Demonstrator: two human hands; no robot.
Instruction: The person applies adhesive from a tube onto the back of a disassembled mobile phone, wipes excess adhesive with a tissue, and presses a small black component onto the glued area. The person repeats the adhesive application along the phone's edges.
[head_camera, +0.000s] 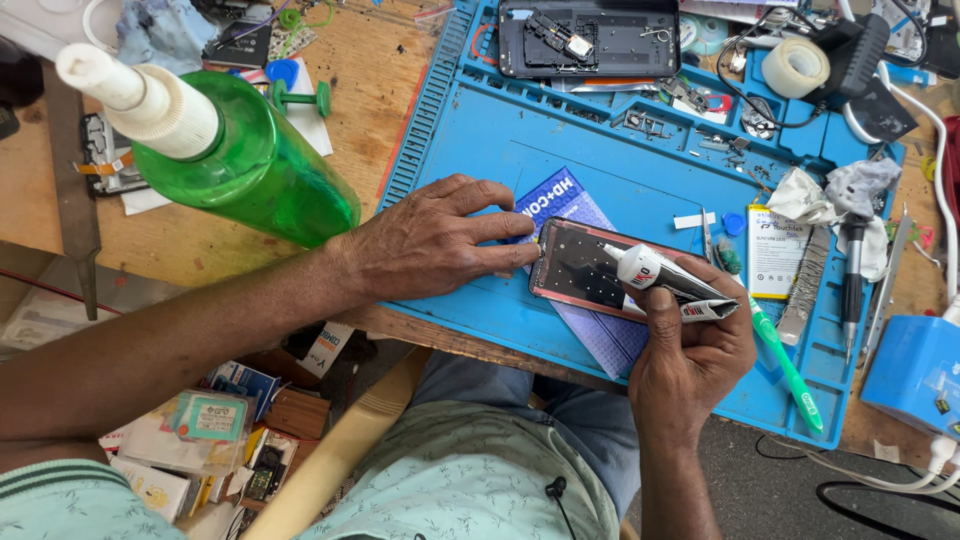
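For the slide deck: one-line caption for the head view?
Left hand steadies a phone frame on a blue repair mat while the right hand holds a glue tube over it.

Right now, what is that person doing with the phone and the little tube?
A person sits at a blue repair mat. The left hand steadies an opened phone frame that lies on a blue packet on the mat. The right hand holds a small squeeze tube with its white nozzle tip over the frame. A second opened phone lies at the mat's far edge, and a green spray bottle stands at the left.
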